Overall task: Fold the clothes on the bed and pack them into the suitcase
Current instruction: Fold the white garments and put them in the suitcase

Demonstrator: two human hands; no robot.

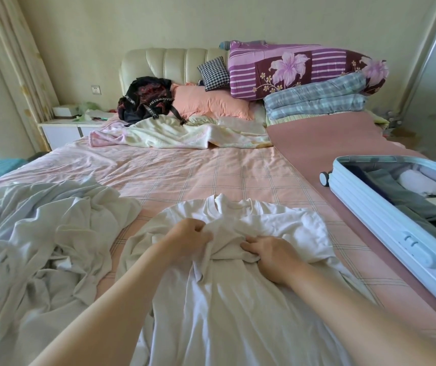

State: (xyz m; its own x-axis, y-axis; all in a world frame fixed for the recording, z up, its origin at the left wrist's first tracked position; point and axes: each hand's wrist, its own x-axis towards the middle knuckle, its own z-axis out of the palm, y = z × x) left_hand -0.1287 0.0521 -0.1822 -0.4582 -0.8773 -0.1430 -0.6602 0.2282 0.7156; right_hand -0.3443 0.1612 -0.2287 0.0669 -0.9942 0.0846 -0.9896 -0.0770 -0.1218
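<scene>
A white T-shirt (238,299) lies spread on the pink checked bed (185,175) right in front of me, collar pointing away. My left hand (185,240) grips a bunched fold of its fabric near the chest. My right hand (272,257) pinches the same bunched ridge a little to the right. A heap of crumpled pale grey-white clothes (40,233) sits to the left of the shirt. An open light-blue suitcase (385,233) rests on the bed's right side, with dark and grey folded items inside.
Near the headboard lie a cream blanket (185,133), a black backpack (145,99), a peach pillow (211,101), a checked cushion (214,72) and stacked quilts (304,75). A white nightstand (66,128) stands at the far left beside a curtain.
</scene>
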